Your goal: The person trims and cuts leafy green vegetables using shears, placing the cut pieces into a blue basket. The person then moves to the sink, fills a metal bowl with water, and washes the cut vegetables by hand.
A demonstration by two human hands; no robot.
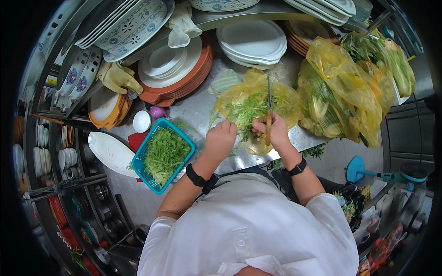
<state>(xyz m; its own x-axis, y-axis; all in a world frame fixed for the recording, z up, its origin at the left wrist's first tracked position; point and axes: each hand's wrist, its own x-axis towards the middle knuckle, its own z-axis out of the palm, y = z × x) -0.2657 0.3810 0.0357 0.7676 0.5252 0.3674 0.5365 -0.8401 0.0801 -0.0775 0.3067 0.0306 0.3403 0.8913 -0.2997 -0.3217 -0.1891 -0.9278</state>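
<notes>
Over the steel table's front edge, my left hand (221,139) is curled closed at the near side of a heap of frilly leafy greens (250,110), with stems at its fingers. My right hand (275,129) holds a slim cutting tool (268,120) with a yellow-brown handle, its metal blade pointing away from me. Whether it is scissors or a knife, I cannot tell. Right-hand fingertips touch the greens too. Under the heap spreads a yellow plastic bag (291,103). To the left, a teal plastic basket (137,165) holds more frilly greens (166,153).
A white oval dish (110,155), a small white bowl (142,121) and a purple onion (157,111) lie left. Stacked plates (253,38) stand beneath the overhead shelf (238,20). Bulky yellow bags of vegetables (340,93) crowd the right. Rubber gloves (119,78) hang at the rack.
</notes>
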